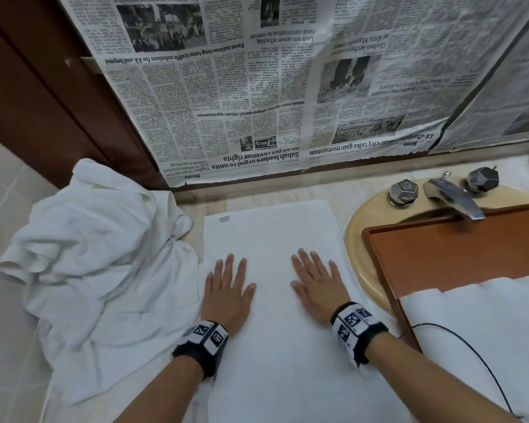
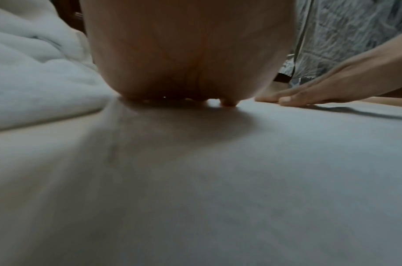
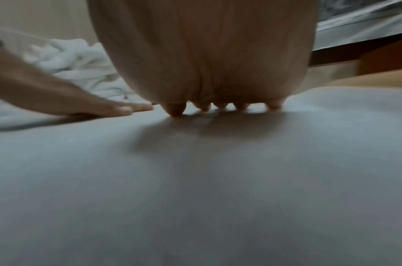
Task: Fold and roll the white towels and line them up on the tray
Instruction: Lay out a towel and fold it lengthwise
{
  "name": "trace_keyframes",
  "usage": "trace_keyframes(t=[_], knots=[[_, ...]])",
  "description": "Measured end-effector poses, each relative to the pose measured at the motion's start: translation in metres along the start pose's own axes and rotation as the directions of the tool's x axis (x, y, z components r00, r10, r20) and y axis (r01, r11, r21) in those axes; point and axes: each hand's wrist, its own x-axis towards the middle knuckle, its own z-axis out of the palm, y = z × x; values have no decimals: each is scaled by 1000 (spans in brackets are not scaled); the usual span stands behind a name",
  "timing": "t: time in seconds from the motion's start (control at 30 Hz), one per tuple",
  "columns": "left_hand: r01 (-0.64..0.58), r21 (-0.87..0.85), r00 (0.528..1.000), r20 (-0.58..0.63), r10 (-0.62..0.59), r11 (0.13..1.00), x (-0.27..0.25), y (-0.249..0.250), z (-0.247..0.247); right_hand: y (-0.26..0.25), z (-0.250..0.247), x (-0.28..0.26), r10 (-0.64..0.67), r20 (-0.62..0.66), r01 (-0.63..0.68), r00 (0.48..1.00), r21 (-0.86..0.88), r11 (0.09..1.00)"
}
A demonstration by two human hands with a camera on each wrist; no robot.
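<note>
Towel (image 1: 272,239) under both flat, spread-fingered hands; tray (image 1: 440,248) only in head view.

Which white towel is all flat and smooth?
The middle towel, under both hands. The left pile is crumpled; the towel on the tray is bunched.

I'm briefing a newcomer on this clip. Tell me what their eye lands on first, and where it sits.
First, the left hand and right hand pressed flat, fingers straight, on the flat towel spread on the counter at centre. Next, the crumpled towels heaped to its left and the wooden tray over the sink at right. Behind, newspaper covers the wall.
</note>
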Motion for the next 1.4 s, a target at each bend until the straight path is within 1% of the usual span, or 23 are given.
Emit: trace_keyframes(t=[0.07,0.13,0.2,0.27,0.33,0.4,0.47,0.5,0.53,0.6,0.73,0.83,0.9,1.0,1.07,1.17,1.23,1.3,1.4], knots=[[25,5,1000,-6,-25,1000,0,-8,-3,18,-8,-3,59,10,-59,998,47,997],[72,31,997,18,-73,997,0,-10,-6,26,-15,-9,75,-11,-73,997,113,991],[110,46,992,51,-113,993,0,-6,-9,25,-21,-19,102,-89,-86,991,168,982],[133,38,989,64,-136,990,4,4,-18,22,-22,-32,151,-202,-103,968,229,968],[89,18,996,3,-89,996,12,18,-31,23,-19,-42,222,-300,-141,928,271,952],[-10,-80,998,-69,4,997,23,39,-44,25,-20,-50,282,-382,-192,880,258,947],[-77,-188,996,-69,65,979,44,66,-50,25,-21,-54,291,-478,-232,829,180,956],[-98,-241,995,-48,89,966,58,81,-51,25,-22,-56,286,-498,-260,819,123,958],[-125,-288,992,-35,120,949,72,96,-52,26,-22,-55,295,-502,-281,813,106,954],[-170,-348,985,-30,170,922,99,124,-54,29,-20,-52,328,-481,-307,813,124,944],[-176,-382,984,-50,170,907,142,168,-59,38,-15,-41,329,-465,-304,822,131,944],[-158,-344,987,-31,157,926,166,187,-57,41,-15,-35,336,-476,-295,813,161,942],[-132,-280,990,12,141,951,175,195,-55,42,-14,-32,339,-497,-296,799,167,941],[-95,-157,995,18,99,983,178,207,-54,45,-12,-27,360,-516,-298,777,202,933],[-73,-125,997,-2,73,989,177,215,-54,47,-12,-24,372,-519,-298,770,222,928],[-46,-106,999,11,48,993,177,219,-57,48,-11,-22,382,-515,-297,767,243,923],[-29,-146,999,26,33,989,179,217,-60,48,-12,-21,392,-508,-290,767,270,918],[-26,-246,1000,10,29,969,179,212,-61,47,-15,-21,401,-505,-278,764,303,912],[-65,-456,998,-48,49,888,174,198,-55,46,-23,-18,417,-486,-282,768,328,901]])
